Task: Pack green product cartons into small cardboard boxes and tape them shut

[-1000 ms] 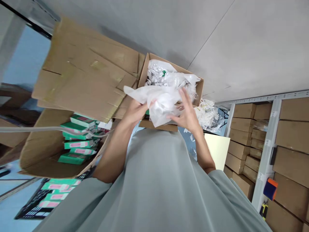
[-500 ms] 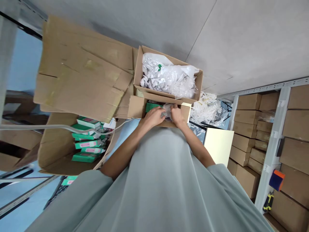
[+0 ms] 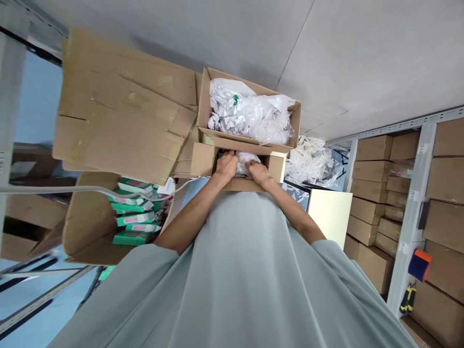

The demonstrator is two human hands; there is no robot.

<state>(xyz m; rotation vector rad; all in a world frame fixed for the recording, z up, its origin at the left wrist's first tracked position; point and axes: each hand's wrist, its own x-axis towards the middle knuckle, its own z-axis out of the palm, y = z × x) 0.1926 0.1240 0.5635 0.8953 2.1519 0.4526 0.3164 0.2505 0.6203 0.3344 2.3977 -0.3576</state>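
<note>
A small open cardboard box [image 3: 242,184] stands right in front of my body with its flaps folded out. Inside lies a wad of crumpled white packing paper [image 3: 245,159]. My left hand [image 3: 227,165] reaches into the left part of the box, fingers bent at the wad's left edge; its fingertips are partly hidden. From the right, my right hand [image 3: 258,172] has its curled fingers closed on the wad's near right side. A little dark green shows at the box's left inner corner, mostly covered by my left hand.
Behind stands a larger carton [image 3: 205,104] holding clear plastic and white paper. Flattened cardboard [image 3: 123,111] lies left, above a deep carton [image 3: 81,212] of green boxes [image 3: 134,237]. A white cable [image 3: 87,191] crosses there. Shredded paper [image 3: 308,162] and shelved boxes [image 3: 366,195] are on the right.
The white packing paper has gone lower and spread inside the small box, covering green that showed before. My left hand has moved left and deeper; my right hand has shifted slightly left and down.
</note>
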